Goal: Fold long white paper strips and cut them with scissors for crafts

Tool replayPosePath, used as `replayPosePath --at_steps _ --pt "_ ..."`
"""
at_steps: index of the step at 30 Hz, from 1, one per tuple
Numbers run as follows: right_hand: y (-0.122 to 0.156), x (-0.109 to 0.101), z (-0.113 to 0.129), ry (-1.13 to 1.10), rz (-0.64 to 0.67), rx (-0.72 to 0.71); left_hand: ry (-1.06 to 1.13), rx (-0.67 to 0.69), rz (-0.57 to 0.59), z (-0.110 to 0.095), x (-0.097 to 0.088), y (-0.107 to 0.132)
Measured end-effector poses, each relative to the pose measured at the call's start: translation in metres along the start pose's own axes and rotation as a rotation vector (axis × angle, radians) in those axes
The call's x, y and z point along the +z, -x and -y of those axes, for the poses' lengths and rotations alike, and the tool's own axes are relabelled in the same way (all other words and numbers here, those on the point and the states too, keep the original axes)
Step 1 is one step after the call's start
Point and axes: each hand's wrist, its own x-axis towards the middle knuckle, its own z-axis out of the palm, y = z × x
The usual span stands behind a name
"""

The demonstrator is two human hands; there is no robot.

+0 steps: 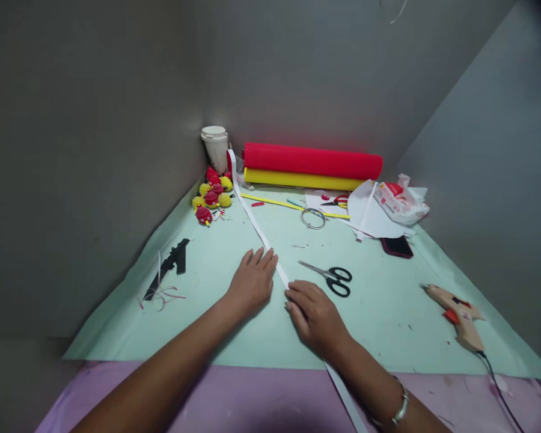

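A long white paper strip [253, 222] runs slantwise over the pale green sheet, from beside the cup at the back towards me. My left hand [253, 279] lies flat on the strip's left edge, fingers stretched forward. Lower down, my right hand [316, 317] has its fingers curled over the same strip, thumb tucked in close. Part of the strip is hidden beneath that hand; its near end [346, 397] comes out below my wrist and hangs past the sheet's edge. Black-handled scissors [331, 276] lie just beyond my right hand, blades towards the left.
A glue gun [457, 313] with its cord lies at right. Red [313, 159] and yellow [304, 178] rolls, a paper cup [215, 147] and red-and-yellow ornaments [211, 197] line the back. Also about are a metal ring [313, 218], tissue pack [401, 201], phone [397, 246] and black pieces [166, 267].
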Motion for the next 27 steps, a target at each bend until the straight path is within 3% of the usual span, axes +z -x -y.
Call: replayPosePath --at_steps 5,9,12,15,18,27 --pt "0.002 0.001 -0.001 0.009 0.027 -0.004 0.109 -0.004 -0.066 0.003 0.003 0.003" --pt "0.002 0.001 -0.002 -0.020 0.032 0.022 0.408 -0.183 -0.204 0.007 -0.005 0.003" --pt "0.000 -0.001 -0.002 -0.075 0.033 0.061 0.797 -0.431 -0.226 0.011 -0.012 -0.001" --pt "-0.001 -0.002 -0.002 -0.125 0.027 0.101 1.352 -0.689 -0.119 0.017 -0.017 -0.009" --pt "-0.002 -0.002 -0.003 -0.143 0.021 0.104 1.716 -0.788 -0.094 0.022 -0.021 -0.018" --pt "-0.001 -0.004 -0.001 -0.137 0.023 0.081 1.713 -0.787 0.037 0.020 -0.023 -0.044"
